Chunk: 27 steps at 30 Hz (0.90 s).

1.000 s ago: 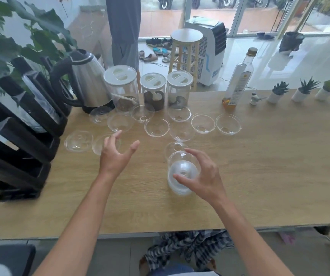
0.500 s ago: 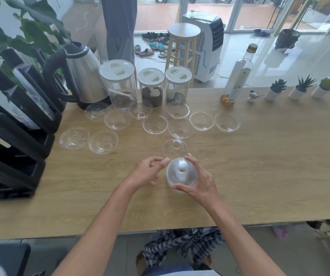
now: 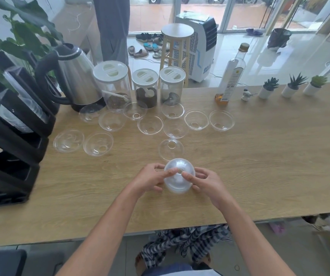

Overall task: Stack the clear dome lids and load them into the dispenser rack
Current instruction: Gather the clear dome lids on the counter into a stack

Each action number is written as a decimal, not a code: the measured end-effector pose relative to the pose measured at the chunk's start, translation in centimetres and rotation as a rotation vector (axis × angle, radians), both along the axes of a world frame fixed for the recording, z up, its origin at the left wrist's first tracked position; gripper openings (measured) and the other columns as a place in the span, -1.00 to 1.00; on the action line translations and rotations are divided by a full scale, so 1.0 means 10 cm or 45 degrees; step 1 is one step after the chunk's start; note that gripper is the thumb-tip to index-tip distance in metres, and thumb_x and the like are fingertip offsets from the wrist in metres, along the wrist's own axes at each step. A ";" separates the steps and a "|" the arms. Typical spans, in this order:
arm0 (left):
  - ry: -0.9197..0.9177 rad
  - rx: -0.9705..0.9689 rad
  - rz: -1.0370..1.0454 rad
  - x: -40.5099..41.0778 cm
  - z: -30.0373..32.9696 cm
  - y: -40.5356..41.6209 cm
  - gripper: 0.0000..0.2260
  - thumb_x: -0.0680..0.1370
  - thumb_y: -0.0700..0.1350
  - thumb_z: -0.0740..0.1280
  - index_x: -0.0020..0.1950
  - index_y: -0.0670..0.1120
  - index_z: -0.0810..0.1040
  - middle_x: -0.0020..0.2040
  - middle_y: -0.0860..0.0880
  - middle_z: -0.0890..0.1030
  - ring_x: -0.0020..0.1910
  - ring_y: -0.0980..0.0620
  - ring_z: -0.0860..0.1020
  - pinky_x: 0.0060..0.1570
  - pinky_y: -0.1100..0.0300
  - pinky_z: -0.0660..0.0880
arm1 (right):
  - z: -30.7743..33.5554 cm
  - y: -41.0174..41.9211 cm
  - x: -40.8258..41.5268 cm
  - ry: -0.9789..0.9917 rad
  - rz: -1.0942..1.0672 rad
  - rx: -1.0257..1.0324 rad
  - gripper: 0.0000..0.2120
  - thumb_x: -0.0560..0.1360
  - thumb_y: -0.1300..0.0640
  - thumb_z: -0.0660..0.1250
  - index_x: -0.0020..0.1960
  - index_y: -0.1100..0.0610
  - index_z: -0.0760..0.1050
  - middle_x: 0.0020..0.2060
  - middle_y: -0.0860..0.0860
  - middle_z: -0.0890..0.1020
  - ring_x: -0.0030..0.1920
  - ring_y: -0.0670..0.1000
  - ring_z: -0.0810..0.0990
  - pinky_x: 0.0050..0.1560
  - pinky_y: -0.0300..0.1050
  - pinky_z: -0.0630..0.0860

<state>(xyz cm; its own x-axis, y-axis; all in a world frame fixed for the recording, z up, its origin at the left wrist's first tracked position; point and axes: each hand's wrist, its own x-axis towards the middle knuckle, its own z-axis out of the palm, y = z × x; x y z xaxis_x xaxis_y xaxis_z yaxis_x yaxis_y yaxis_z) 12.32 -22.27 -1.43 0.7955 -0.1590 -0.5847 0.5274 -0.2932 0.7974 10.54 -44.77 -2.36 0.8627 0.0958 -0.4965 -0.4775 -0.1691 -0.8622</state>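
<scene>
A small stack of clear dome lids point(image 3: 178, 183) rests dome-up on the wooden table point(image 3: 259, 166) near its front edge. My left hand point(image 3: 150, 179) grips its left side and my right hand point(image 3: 204, 181) its right side, thumbs on the top by the hole. One single dome lid point(image 3: 170, 149) lies just beyond the stack. Several loose lids point(image 3: 150, 125) lie upturned in a scattered row farther back, two more point(image 3: 98, 144) to the left. The black dispenser rack point(image 3: 10, 140) stands at the left edge, with lids in its upper slot.
A steel kettle point(image 3: 76, 76) and three lidded jars point(image 3: 146, 86) stand behind the loose lids. A glass bottle point(image 3: 231, 76), a small figurine and three potted succulents point(image 3: 293, 86) line the back right. A leafy plant sits behind the rack.
My left hand came across from the left and closed on the stack beside my right hand. The stack now sits dome-up between both hands.
</scene>
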 end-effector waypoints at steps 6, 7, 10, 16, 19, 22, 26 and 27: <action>0.013 -0.005 -0.020 -0.02 0.02 0.04 -0.22 0.14 0.41 0.60 0.20 -0.01 0.66 0.08 0.03 0.74 0.10 0.09 0.69 0.13 0.01 0.65 | 0.10 -0.05 0.03 0.080 0.169 0.085 -0.33 0.19 -0.23 0.69 0.22 0.02 0.69 0.09 -0.03 0.77 0.18 -0.04 0.71 0.37 0.06 0.54; 0.009 0.006 -0.025 -0.02 0.02 0.06 -0.24 0.15 0.41 0.59 0.20 -0.01 0.66 0.09 0.04 0.74 0.11 0.09 0.69 0.13 0.01 0.65 | 0.11 -0.04 0.03 0.080 0.183 0.095 -0.37 0.21 -0.21 0.67 0.21 0.01 0.70 0.09 -0.03 0.77 0.18 -0.05 0.71 0.37 0.05 0.54; -0.004 0.035 0.001 -0.04 0.03 0.13 -0.28 0.20 0.40 0.58 0.21 0.00 0.65 0.11 0.05 0.72 0.14 0.09 0.66 0.12 0.01 0.66 | 0.14 0.07 0.05 0.071 0.224 0.062 -0.43 0.25 -0.24 0.63 0.19 -0.02 0.70 0.07 -0.07 0.77 0.17 -0.06 0.71 0.37 0.05 0.54; 0.001 -0.014 0.164 -0.11 0.01 0.38 -0.29 0.21 0.37 0.59 0.23 0.00 0.64 0.12 0.02 0.73 0.17 0.06 0.66 0.14 -0.06 0.65 | 0.15 0.35 0.24 0.083 0.309 -0.029 -0.21 0.25 -0.38 0.57 0.31 0.09 0.62 0.08 0.01 0.77 0.11 -0.04 0.74 0.24 0.01 0.63; 0.020 -0.040 0.177 -0.14 0.04 0.44 -0.34 0.24 0.33 0.59 0.21 -0.01 0.65 0.14 0.01 0.71 0.20 0.05 0.63 0.12 -0.06 0.65 | 0.18 0.44 0.40 -0.147 0.116 -0.380 -0.52 0.54 -0.20 0.42 0.26 0.15 0.60 0.08 0.06 0.72 0.01 0.02 0.71 -0.04 -0.09 0.66; 0.018 -0.016 0.161 -0.15 0.08 0.42 -0.43 0.32 0.30 0.56 0.20 0.00 0.64 0.17 0.02 0.68 0.21 0.07 0.60 0.14 -0.05 0.64 | 0.10 0.46 0.57 -0.578 0.051 -0.629 -0.78 0.62 -0.04 0.36 0.15 0.07 0.63 0.05 0.04 0.62 0.03 0.04 0.64 0.04 -0.01 0.61; 0.013 0.003 0.150 -0.16 0.11 0.40 -0.53 0.38 0.28 0.52 0.16 0.05 0.61 0.18 0.03 0.66 0.22 0.07 0.59 0.14 -0.05 0.65 | -0.08 0.41 0.73 -0.628 0.371 -0.910 -0.68 0.61 0.02 0.39 0.36 -0.08 0.57 0.39 0.17 0.45 0.41 0.18 0.43 0.38 0.08 0.43; 0.013 0.007 0.150 -0.16 0.11 0.41 -0.53 0.38 0.30 0.52 0.16 0.06 0.61 0.19 0.03 0.65 0.22 0.07 0.59 0.13 -0.05 0.65 | -0.11 0.38 0.73 -0.615 0.380 -0.934 -0.65 0.59 0.01 0.41 0.37 -0.08 0.56 0.45 0.18 0.42 0.46 0.20 0.38 0.40 0.09 0.40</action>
